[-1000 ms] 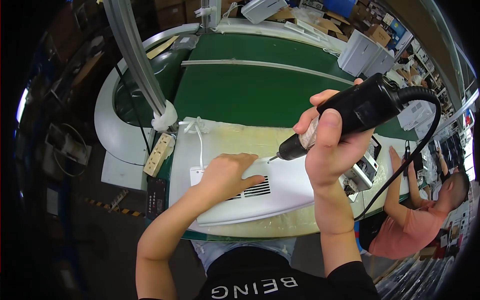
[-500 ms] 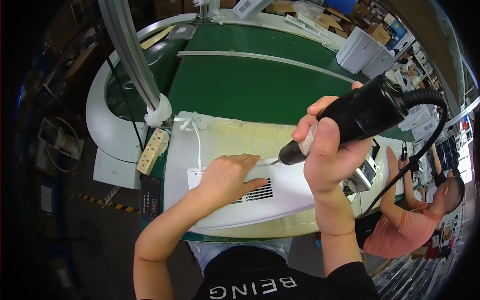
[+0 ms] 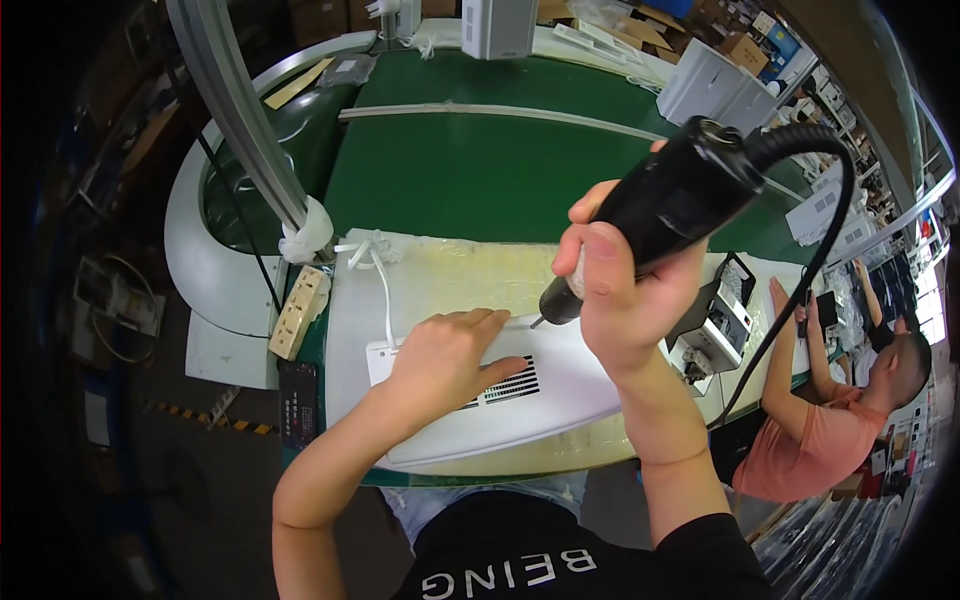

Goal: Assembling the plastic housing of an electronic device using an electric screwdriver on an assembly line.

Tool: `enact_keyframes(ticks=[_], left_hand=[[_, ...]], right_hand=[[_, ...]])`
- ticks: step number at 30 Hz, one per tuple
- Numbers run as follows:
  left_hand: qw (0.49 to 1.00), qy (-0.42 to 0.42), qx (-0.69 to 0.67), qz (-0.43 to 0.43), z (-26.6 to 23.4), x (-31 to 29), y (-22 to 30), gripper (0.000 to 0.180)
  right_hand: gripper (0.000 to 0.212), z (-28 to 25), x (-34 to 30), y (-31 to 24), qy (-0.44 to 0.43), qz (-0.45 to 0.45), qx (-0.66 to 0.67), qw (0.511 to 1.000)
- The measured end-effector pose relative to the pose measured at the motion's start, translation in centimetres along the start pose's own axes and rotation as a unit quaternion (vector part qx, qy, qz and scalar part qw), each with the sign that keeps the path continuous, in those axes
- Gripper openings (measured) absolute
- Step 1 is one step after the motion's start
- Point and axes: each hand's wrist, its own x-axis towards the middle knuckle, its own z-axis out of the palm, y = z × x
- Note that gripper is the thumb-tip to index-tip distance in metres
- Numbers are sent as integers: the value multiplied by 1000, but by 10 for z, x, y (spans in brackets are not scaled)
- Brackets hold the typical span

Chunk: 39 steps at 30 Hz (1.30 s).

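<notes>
A long white appliance housing (image 3: 560, 380) with a black-slotted vent (image 3: 512, 384) lies on the bench in front of me. My left hand (image 3: 445, 358) rests flat on its left part, fingers stretched out and thumb by the vent. My right hand (image 3: 635, 295) is wrapped round a black electric screwdriver (image 3: 685, 195), which tilts down to the left. Its bit (image 3: 537, 322) points at the housing's far edge; whether it touches a screw I cannot tell. A white cord (image 3: 386, 300) runs from the housing's left end to a bundled coil.
A beige power strip (image 3: 298, 315) and a dark box (image 3: 299, 403) line the bench's left edge. Beyond lies a green conveyor belt (image 3: 480, 170), with a white unit (image 3: 498, 28) on it. Metal-and-black parts (image 3: 715, 330) stand right, near a co-worker in orange (image 3: 815, 440).
My right hand and the screwdriver have shifted slightly left, the tool now tilted more steeply. On the far side, the white unit has moved right along the belt. My left hand stays on the housing.
</notes>
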Motion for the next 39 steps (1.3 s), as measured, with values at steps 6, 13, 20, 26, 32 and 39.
enact_keyframes(ticks=[6,13,20,26,32,39], left_hand=[[999,28,17,11,2,-5,4,44],[962,271,-4,7,-10,-36,1,26],[752,345,-545,-136,39,-98,-46,47],[724,341,-575,-169,55,-72,-21,52],[763,355,-514,-165,87,-86,-27,53],[738,354,-563,-114,81,-72,-14,48]], right_hand=[[37,4,2,5,3,-26,-8,1000],[52,-86,-9,-59,157,-166,-158,961],[37,-224,-89,-36,336,-53,-417,843],[36,-266,-121,-5,350,-94,-405,839],[25,-222,-113,-27,300,165,-272,900],[54,-160,-35,-116,-163,40,10,986]])
